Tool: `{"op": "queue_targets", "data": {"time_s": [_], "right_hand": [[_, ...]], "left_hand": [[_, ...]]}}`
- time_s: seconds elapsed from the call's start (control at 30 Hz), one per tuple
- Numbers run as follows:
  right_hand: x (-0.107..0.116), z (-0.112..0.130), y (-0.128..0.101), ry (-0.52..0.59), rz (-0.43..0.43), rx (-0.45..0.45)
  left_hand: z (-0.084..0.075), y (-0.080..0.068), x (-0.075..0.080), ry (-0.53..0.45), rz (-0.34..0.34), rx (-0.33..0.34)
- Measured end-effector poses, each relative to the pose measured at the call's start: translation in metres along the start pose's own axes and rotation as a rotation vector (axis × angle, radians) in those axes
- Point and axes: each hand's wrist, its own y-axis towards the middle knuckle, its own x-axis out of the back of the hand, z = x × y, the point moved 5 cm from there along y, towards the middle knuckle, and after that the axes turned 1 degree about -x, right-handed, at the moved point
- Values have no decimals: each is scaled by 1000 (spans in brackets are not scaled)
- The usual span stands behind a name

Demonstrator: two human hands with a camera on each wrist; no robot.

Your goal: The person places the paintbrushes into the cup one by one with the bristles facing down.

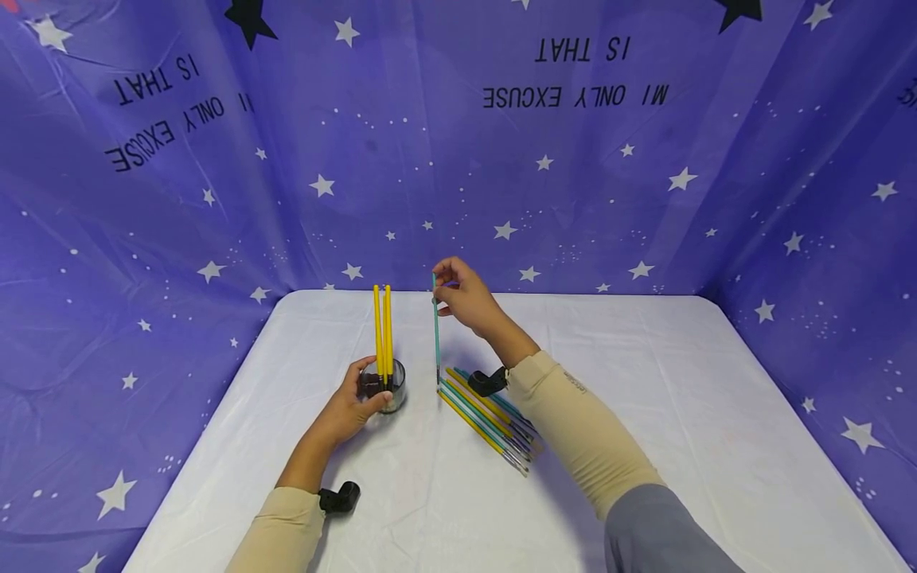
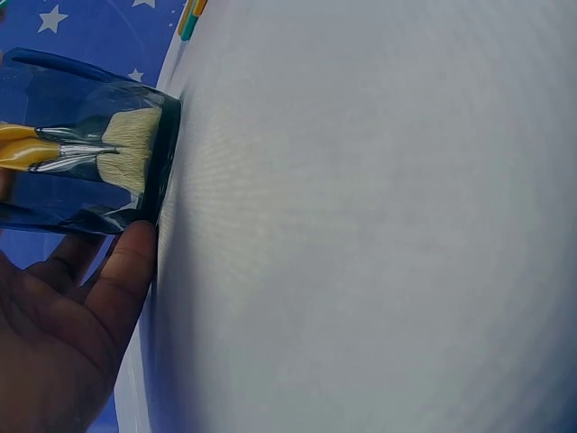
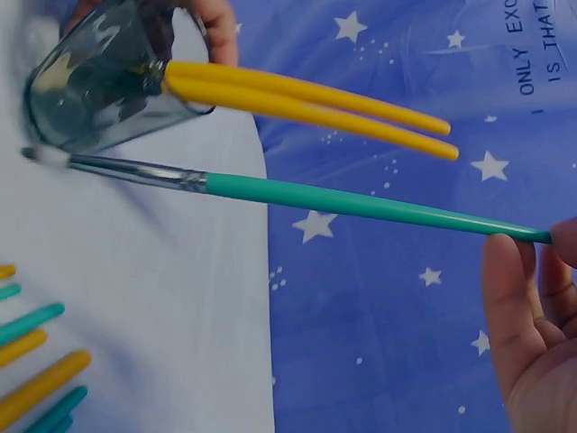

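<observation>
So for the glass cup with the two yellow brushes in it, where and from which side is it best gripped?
Probably round its lower wall, from the left side, as the left hand does now. The glass cup stands upright on the white table, and the yellow brushes stick up out of its mouth, so coming from above is blocked. The right side has the teal brush in the right hand.

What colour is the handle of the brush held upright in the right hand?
Teal green. The brush pinched by the right hand shows best in the right wrist view.
</observation>
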Motion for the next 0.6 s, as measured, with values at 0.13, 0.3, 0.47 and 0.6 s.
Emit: {"op": "queue_targets", "data": {"time_s": [0.13,0.3,0.47,0.6], "right_hand": [[-2,6,3,77,-48,12],[-4,13,8,148,-102,28],[-8,18,10,172,-130,32],[-15,18,11,190,-135,35]], "left_hand": [[0,1,0,-3,0,-1],[1,0,0,7,-2,0],[1,0,0,19,0,1],[0,1,0,18,-2,1]]}}
